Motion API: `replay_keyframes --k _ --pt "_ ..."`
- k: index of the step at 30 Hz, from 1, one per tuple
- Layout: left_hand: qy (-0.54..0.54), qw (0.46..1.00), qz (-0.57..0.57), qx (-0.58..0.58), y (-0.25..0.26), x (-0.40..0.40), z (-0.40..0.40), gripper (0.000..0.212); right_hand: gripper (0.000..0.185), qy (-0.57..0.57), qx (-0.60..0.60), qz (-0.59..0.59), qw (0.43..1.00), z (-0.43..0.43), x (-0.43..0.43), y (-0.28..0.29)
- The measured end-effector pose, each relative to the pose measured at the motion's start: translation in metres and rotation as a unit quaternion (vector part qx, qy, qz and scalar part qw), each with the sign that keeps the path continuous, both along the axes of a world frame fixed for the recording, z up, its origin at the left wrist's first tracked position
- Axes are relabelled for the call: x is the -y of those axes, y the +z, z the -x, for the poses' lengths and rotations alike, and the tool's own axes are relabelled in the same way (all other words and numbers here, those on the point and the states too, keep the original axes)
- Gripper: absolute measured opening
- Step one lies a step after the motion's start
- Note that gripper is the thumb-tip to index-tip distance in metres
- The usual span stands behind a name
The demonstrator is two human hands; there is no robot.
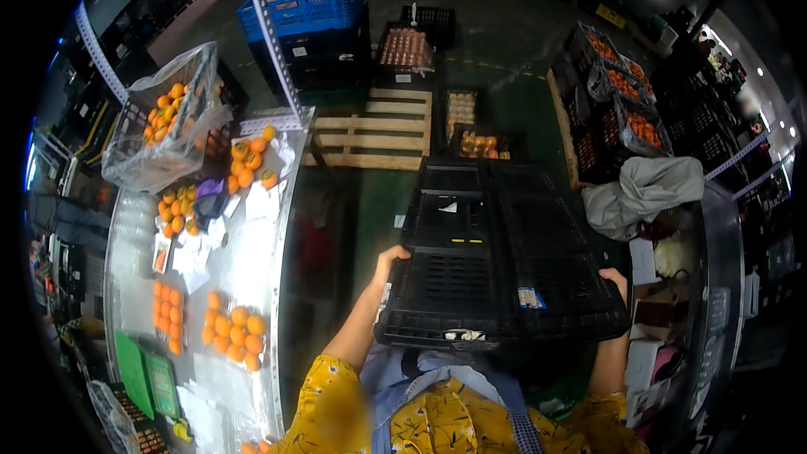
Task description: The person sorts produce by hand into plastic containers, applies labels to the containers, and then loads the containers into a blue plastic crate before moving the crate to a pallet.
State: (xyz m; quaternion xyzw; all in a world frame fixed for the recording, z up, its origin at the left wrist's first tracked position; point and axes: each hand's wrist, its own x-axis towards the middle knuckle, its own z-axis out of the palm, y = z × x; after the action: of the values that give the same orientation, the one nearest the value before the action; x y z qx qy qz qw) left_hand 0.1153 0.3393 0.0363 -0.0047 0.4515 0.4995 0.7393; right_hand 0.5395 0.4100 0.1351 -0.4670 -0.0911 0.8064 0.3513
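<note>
A black folding plastic crate (463, 271), which looks folded flat, is held level in front of my body. It bears white paper scraps and a blue-and-white label (531, 297). My left hand (392, 260) grips its left edge, thumb on top and fingers hidden beneath. On the opposite edge my right hand (615, 280) holds on, with only the thumb side showing. The crate's far end reaches close to a crate of packed fruit (482, 144) on the floor.
On my left is a metal table (252, 258) with persimmons (236, 331), a green scale (162, 384) and a plastic-lined crate (211, 107). Ahead lie a wooden pallet (372, 139) and a blue crate (315, 12). Stacked orange-fruit crates (599, 120) and a grey cloth (643, 195) stand right.
</note>
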Motion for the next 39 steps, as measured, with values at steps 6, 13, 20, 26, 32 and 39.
replay_keyframes --k 6,13,20,26,32,39 --pt "-0.011 1.0 -0.004 0.006 -0.027 -0.124 0.036 0.028 0.03 -0.015 -0.012 -0.016 1.0 0.061 -0.101 -0.02" --pt "-0.074 0.976 -0.072 -0.189 -0.095 -0.236 0.044 0.038 0.029 0.054 0.148 -0.072 0.985 0.056 -0.203 -0.067" --pt "-0.368 0.789 -0.024 -0.491 -0.116 -0.241 0.014 0.057 0.027 0.225 0.507 -0.099 0.826 0.024 -0.267 -0.166" --pt "-0.473 0.745 0.033 -0.468 -0.133 -0.233 -0.048 0.052 0.032 0.259 0.65 -0.232 0.676 -0.025 -0.287 -0.255" --pt "-0.557 0.79 0.02 -0.256 -0.147 -0.187 -0.105 0.041 0.03 0.23 0.611 -0.314 0.689 0.071 -0.299 -0.279" --pt "-0.453 0.837 0.037 -0.305 -0.153 -0.189 -0.074 0.031 0.056 0.373 0.658 -0.279 0.592 0.169 -0.292 -0.285"
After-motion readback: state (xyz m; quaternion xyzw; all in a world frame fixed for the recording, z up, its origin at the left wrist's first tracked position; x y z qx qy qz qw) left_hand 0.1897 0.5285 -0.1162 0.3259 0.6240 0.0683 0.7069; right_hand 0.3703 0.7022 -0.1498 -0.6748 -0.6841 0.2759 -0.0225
